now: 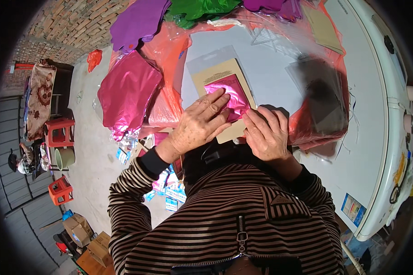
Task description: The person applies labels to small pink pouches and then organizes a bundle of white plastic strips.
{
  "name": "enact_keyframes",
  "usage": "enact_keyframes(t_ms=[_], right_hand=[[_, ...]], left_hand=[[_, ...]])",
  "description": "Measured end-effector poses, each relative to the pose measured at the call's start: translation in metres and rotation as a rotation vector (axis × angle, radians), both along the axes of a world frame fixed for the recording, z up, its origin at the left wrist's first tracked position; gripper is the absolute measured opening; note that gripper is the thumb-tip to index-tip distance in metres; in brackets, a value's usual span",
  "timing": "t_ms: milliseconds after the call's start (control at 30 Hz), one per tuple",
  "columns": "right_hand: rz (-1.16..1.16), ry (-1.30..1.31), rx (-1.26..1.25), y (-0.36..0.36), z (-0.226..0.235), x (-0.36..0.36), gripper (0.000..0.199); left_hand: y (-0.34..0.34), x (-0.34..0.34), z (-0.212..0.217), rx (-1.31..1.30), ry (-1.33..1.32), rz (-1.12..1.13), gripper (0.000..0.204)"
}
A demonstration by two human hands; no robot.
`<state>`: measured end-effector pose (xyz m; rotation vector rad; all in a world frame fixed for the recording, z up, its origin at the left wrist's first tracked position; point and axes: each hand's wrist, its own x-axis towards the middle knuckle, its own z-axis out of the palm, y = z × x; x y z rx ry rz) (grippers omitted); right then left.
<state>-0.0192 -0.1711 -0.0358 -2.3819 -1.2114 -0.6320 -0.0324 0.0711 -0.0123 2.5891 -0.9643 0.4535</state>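
Observation:
A folded piece of shiny pink foil [234, 94] lies on a tan printed card [206, 79]. Under the card, a clear plastic bag [225, 52] with a hang hole sticks out at the far end. My left hand [199, 120] rests on the foil's left side, its fingers stretched out and pressing flat. At the foil's near right corner, my right hand [267, 134] has its fingers close together, pinching the edge; its thumb is partly hidden. The card's near end shows between both hands, over my lap.
A stack of pink foil shapes [128, 91] lies left, with purple [140, 23] and green foil [202, 10] beyond. Clear bags [316, 87] lie right on red plastic sheeting [167, 101]. A white appliance-like body [374, 114] borders the right. Red stools [59, 130] stand far left.

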Motion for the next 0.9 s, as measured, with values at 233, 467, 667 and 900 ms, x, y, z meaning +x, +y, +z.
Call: enact_keyframes(t_ms=[233,467,667,900], right_hand=[[-0.035,0.035,0.037,0.007,0.0,-0.004,0.038],[0.012,0.07,0.046,0.0,0.001,-0.006,0.038],[0.179,-0.026,0.019,-0.014,-0.004,0.008,0.032],[0.167,0.182,0.122,-0.007,0.011,0.019,0.029]], left_hand=[[-0.035,-0.005,-0.012,-0.179,0.161,0.324,0.048],[-0.038,-0.003,0.0,0.015,0.167,0.316,0.057],[-0.033,0.01,-0.001,0.068,0.163,0.276,0.057],[-0.019,0.02,-0.005,0.035,0.164,0.197,0.056]])
